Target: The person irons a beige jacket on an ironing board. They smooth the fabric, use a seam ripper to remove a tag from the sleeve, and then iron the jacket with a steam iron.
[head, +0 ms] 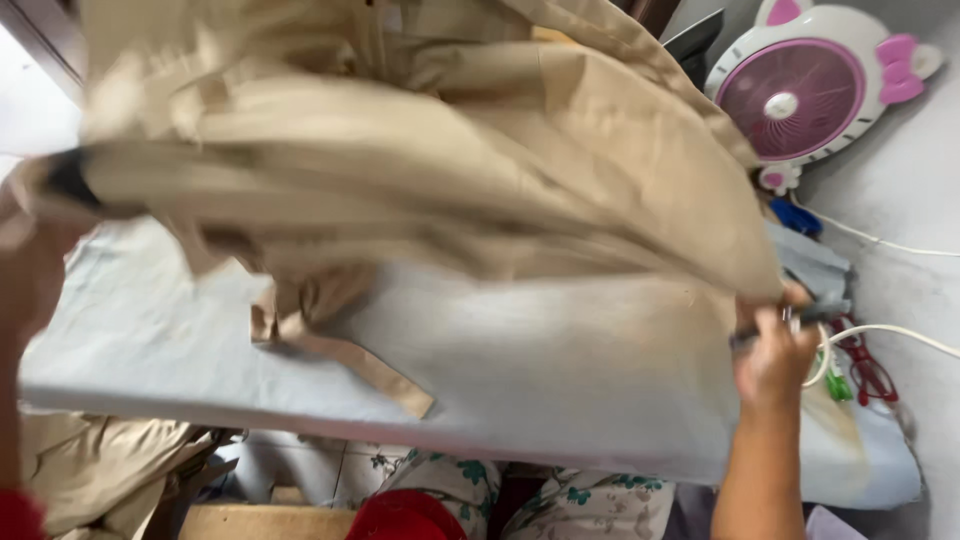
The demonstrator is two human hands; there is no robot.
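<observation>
Over the padded board (560, 390), a tan cloth (420, 150) is held up.
One corner is pinched by the right hand (775, 350); the blurry left hand (30, 260) grip cannot be told.

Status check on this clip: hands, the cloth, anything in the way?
Left hand and right hand each grip an edge of the beige garment, lifted over the grey padded board. Garment's strap trails on the board. White cable beside right hand.

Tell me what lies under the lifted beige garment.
Under the beige garment lies a pale blue padded board; its strap trails onto it. The board's far part is covered.
</observation>
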